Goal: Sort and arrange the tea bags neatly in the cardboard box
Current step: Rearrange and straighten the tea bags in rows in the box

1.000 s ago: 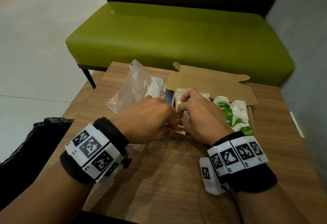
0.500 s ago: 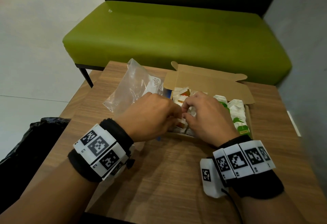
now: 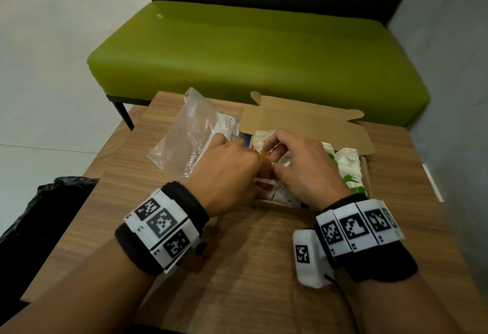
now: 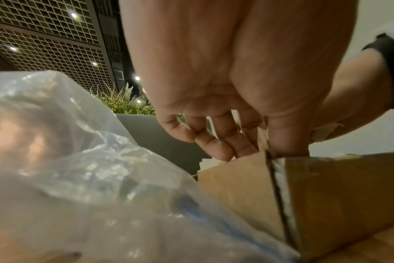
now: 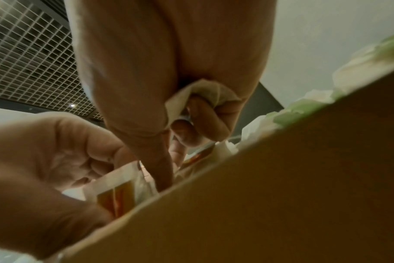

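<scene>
Cardboard, plain and brown, forms the open box point(image 3: 303, 122) at the centre of the head view, standing on a wood-grain worktop point(image 3: 237, 267) with its lid flap folded back toward the top of the frame. Both hands meet over the box's left half. The left hand point(image 3: 227, 172) reaches in from the lower left with its fingers point(image 4: 216, 142) curled down over the box's near-left corner; they sit by an orange-and-white tea bag point(image 3: 264, 184), though whether they actually pinch it is hard to tell from these angles. The right hand point(image 3: 303, 170) comes in from the lower right, and in the right wrist view its fingers point(image 5: 200, 110) are curled round a crumpled white tea bag point(image 5: 212, 90) pressed into the palm. More orange-marked tea bags point(image 5: 117, 194) stand upright just inside the box's near wall, at the lower left of that view. Green-and-white tea bags point(image 3: 348, 170) fill the right half of the box. Just left of the box, touching its side, lies a clear plastic zip bag point(image 3: 190, 141), crumpled. Beyond the worktop, across the upper part of the head view, stands a green upholstered bench point(image 3: 250, 51) with a dark backrest. A black plastic bag point(image 3: 45, 207) sits at the left edge.
</scene>
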Demonstrator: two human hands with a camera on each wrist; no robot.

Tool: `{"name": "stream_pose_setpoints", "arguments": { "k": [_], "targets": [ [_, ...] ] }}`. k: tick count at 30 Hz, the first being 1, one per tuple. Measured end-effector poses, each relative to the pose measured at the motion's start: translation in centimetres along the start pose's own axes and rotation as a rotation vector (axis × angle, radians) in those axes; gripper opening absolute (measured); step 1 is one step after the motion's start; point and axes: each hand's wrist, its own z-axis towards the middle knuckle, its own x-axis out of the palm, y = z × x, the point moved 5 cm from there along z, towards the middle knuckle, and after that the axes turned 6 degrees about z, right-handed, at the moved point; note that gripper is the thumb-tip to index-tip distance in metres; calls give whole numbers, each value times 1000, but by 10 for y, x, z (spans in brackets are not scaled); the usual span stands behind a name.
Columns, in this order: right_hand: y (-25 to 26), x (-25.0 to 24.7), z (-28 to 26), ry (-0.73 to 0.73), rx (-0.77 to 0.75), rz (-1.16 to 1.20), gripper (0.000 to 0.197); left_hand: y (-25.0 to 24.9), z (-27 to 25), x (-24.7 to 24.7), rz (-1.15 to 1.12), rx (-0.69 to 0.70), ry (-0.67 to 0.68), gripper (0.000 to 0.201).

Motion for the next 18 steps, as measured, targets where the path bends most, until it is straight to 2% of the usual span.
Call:
{"name": "stream_pose_setpoints", "arguments": {
  "k": [5, 9, 15, 18],
  "targets": [
    [-2, -2, -2, -56, -69, 87, 23, -2, 5, 1, 6, 0, 6, 18],
    [-5, -12, -14, -79, -130, 62, 12, 4, 8, 5, -32, -11, 3, 20],
    [-9, -13, -41, 156, -39, -66, 22, 9, 10, 10, -89, -36, 69, 18],
    [-11, -8, -46, 202, -22, -178, 22, 9, 14, 10, -93, -74, 102, 10]
  ]
}}
